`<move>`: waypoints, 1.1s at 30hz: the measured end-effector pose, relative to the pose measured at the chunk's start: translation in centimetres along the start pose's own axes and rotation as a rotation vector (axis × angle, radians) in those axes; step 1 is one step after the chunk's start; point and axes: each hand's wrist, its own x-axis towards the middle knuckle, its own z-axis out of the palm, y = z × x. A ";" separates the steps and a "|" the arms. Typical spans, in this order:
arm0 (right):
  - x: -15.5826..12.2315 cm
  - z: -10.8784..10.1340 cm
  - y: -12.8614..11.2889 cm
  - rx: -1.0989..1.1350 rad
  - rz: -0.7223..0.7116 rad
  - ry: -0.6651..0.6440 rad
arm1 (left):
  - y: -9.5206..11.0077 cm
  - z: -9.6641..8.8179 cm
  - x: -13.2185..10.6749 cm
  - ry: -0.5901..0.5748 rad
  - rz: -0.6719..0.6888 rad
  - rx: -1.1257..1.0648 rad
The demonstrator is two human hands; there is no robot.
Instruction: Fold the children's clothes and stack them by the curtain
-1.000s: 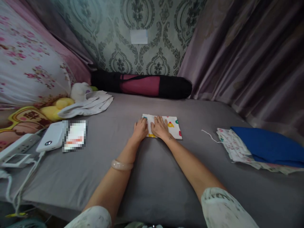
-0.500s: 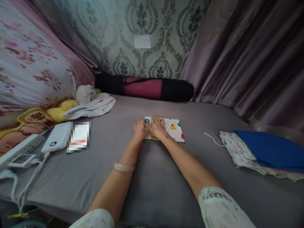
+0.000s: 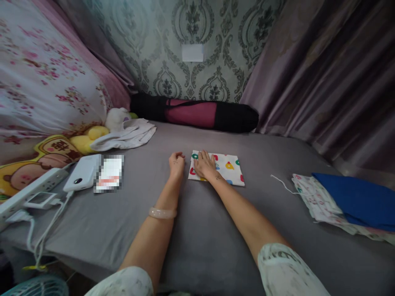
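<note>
A folded white cloth point(image 3: 236, 174) printed with colourful shapes lies flat on the grey bed sheet. My right hand point(image 3: 204, 164) rests palm down on its left half, fingers stretched out. Just left of the cloth, and apart from it, is my left hand point(image 3: 177, 163), its fingers loosely curled in with nothing visible in them. A pale bangle point(image 3: 162, 213) circles my left forearm.
At right lie a blue folded cloth point(image 3: 354, 201) and patterned fabric point(image 3: 314, 201) with a white cord. On the left are a power strip point(image 3: 31, 191), a white power bank point(image 3: 83, 172), cables, a white garment point(image 3: 126, 137) and plush toys. A black-and-maroon long bag point(image 3: 191, 113) lies along the wall.
My left hand has come off the cloth's left edge and moved left, its fingers curling. My right hand stays flat on the cloth. The view has shifted slightly left.
</note>
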 end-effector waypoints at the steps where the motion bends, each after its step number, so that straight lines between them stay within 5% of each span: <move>1: 0.1 -0.1 -0.3 0.003 -0.014 0.008 | 0.1 -0.1 0.0 0.004 -0.029 -0.045; 12: 0.8 1.8 -1.8 0.015 -0.053 0.036 | 0.5 -0.3 0.1 0.003 -0.078 -0.075; 22: -1.0 0.6 -2.2 0.032 -0.105 0.096 | 0.6 -0.3 -0.3 0.045 -0.089 -0.220; 33: -2.0 1.9 -2.1 0.080 -0.093 0.031 | 0.1 -0.2 0.1 0.025 -0.062 -0.193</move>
